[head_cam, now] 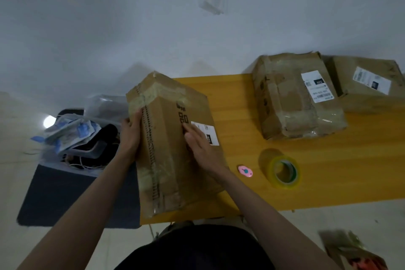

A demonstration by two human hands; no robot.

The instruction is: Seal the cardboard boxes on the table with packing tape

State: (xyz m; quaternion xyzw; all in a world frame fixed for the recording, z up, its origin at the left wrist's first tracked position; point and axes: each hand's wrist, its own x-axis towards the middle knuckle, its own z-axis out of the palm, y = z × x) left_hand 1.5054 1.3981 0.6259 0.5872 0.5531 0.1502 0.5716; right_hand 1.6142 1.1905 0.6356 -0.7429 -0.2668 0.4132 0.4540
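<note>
A tall cardboard box (pixel 166 166) stands at the left end of the yellow table (pixel 328 171), with tape across its top and down its side. My left hand (pixel 130 136) lies flat against the box's left face, fingers straight. On the box's front face my right hand (pixel 197 147) presses with straight fingers, beside a white label. A roll of clear packing tape (pixel 282 171) lies on the table to the right of the box. Two more taped boxes sit at the back right, one (pixel 295 98) near the middle and one (pixel 368 85) at the far right.
A small pink cutter (pixel 245 171) lies between the box and the tape roll. Left of the table, a bin (pixel 83 142) full of plastic bags and wires stands on a dark mat (pixel 65 199). Some packaging (pixel 355 252) lies on the floor at bottom right.
</note>
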